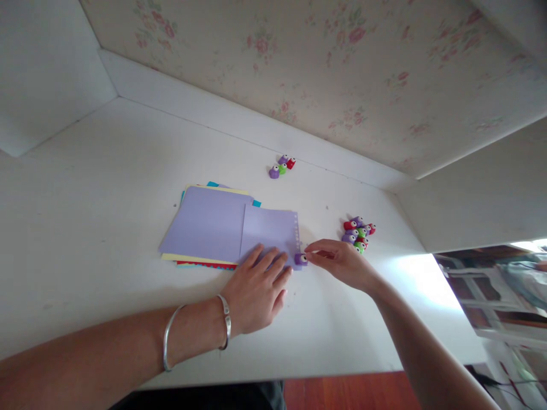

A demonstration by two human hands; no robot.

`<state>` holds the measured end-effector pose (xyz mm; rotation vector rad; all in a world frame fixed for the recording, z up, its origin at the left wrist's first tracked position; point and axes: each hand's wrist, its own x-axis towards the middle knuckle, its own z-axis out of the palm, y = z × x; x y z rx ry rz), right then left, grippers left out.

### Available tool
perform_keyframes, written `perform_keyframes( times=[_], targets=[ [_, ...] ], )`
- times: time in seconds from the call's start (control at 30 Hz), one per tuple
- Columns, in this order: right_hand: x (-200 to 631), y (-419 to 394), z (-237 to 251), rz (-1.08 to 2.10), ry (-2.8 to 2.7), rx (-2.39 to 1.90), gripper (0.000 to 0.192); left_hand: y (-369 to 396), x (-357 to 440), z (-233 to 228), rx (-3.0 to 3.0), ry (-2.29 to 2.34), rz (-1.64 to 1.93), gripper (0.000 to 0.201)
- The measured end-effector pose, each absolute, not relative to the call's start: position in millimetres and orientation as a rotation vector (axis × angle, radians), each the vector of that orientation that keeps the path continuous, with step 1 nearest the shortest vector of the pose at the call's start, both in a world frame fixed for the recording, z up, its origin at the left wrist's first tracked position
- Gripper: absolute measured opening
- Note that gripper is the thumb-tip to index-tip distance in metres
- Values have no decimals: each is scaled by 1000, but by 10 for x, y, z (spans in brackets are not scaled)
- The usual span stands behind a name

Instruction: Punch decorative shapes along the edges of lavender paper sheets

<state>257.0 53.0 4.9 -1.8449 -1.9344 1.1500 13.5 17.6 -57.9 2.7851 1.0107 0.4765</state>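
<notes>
A lavender sheet [269,228] with a row of small holes down its right edge lies partly over a larger lavender sheet [209,222]. My left hand [260,285] rests palm down with fingers spread on the smaller sheet's lower edge, holding nothing. At that sheet's lower right corner sits a small purple one-eyed figure [300,259]. My right hand [342,262] pinches at the figure's right side with thumb and index finger. Under the lavender sheets, yellow paper [192,258], red paper with a wavy edge [205,265] and blue paper [256,203] stick out.
Several similar one-eyed figures in purple, red and green form a cluster [359,232] right of my right hand. A smaller group [282,166] stands near the back ledge. The white table [106,228] meets a wall with floral paper [265,68]; its front edge is close to me.
</notes>
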Motion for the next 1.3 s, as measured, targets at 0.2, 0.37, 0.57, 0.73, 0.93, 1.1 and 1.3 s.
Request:
perform_keyframes(
  times=[0.2,0.37,0.57,0.73,0.93,1.1,1.3],
  targets=[
    [2533,594,37,1190,-1967,-1857,25,178,136,-574,2772,1008,494,43],
    [2544,702,-11,1371,-1825,-1975,28,176,139,-570,2765,1009,490,43],
    [2499,797,49,1524,-1696,-2027,26,181,147,-575,2758,1008,499,43],
    [2504,820,1,1474,-1751,-2049,24,184,151,-578,2763,1003,495,43],
    [2505,809,-40,1485,-1770,-2001,25,175,142,-574,2775,1014,503,43],
    [2495,816,-23,1541,-1693,-1980,27,179,147,-575,2781,1011,518,43],
    [2522,815,-36,1465,-1795,-2013,31,177,150,-585,2782,1014,520,44]
  ],
)
